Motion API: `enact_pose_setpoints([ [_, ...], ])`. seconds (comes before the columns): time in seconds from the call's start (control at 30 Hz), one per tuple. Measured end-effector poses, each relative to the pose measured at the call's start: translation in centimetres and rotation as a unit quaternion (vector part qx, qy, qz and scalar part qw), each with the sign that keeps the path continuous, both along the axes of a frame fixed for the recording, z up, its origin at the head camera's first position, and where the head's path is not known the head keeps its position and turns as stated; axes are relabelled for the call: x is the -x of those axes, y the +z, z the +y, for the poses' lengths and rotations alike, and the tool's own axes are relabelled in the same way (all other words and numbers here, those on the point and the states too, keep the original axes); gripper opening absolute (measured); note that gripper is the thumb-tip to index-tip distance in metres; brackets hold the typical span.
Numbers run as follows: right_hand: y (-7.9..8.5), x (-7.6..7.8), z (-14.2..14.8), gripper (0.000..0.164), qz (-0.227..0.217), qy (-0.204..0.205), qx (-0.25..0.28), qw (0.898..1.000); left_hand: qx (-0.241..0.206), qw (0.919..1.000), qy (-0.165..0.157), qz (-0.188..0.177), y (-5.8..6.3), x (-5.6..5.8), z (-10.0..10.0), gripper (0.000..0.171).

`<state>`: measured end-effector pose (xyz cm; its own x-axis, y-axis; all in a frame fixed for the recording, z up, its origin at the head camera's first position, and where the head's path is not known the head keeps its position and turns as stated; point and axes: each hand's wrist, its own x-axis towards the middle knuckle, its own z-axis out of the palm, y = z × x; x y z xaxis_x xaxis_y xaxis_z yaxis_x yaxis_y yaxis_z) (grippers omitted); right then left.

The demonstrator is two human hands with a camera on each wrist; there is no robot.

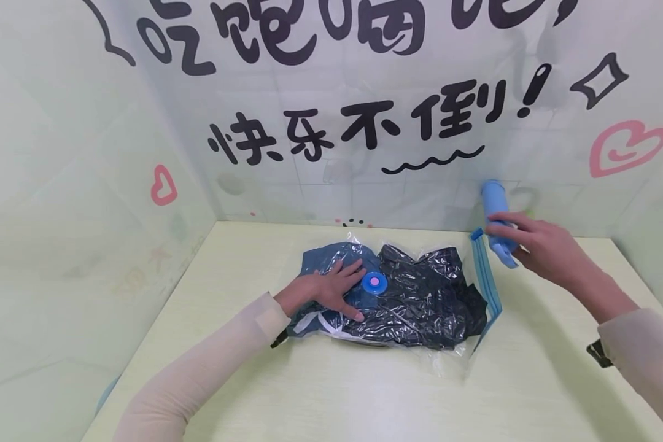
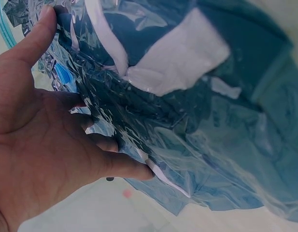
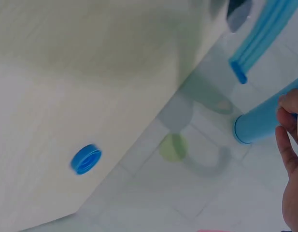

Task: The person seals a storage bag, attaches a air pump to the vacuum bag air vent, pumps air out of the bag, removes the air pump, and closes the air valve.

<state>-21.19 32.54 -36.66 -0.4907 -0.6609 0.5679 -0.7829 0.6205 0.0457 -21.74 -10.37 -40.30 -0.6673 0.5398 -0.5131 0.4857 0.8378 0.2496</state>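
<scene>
A clear vacuum storage bag lies on the table with dark and blue folded clothes inside. My left hand rests on its left part with the fingers spread, beside the round blue valve. In the left wrist view, the left hand touches the wrinkled film over blue cloth with white strips. My right hand grips a light blue hand pump, held tilted above the bag's right end. The right wrist view shows the pump's barrel, with the right hand partly out of frame.
A blue zip strip with a slider runs along the bag's right edge. On the pale table lies a small blue cap, seen in the right wrist view. Printed sheeting stands behind and at both sides.
</scene>
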Motion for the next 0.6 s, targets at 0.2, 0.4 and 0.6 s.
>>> enact_pose_setpoints([
  [0.2, -2.8, -0.6, 2.3, 0.075, 0.010, 0.016, -0.051, 0.999, 0.002, 1.0000, 0.006, 0.007, -0.2, -0.2, 0.0, 0.107],
  [0.4, -5.7, -1.3, 3.4, 0.072, 0.004, 0.008, -0.102, 0.995, 0.003, 0.9999, 0.003, 0.011, -0.3, -0.4, 0.0, 0.107],
  [0.6, -7.3, -1.9, 3.4, 0.061, 0.009, 0.011, -0.146, 0.989, 0.002, 0.9998, 0.002, 0.018, -0.5, -0.3, 0.0, 0.107],
])
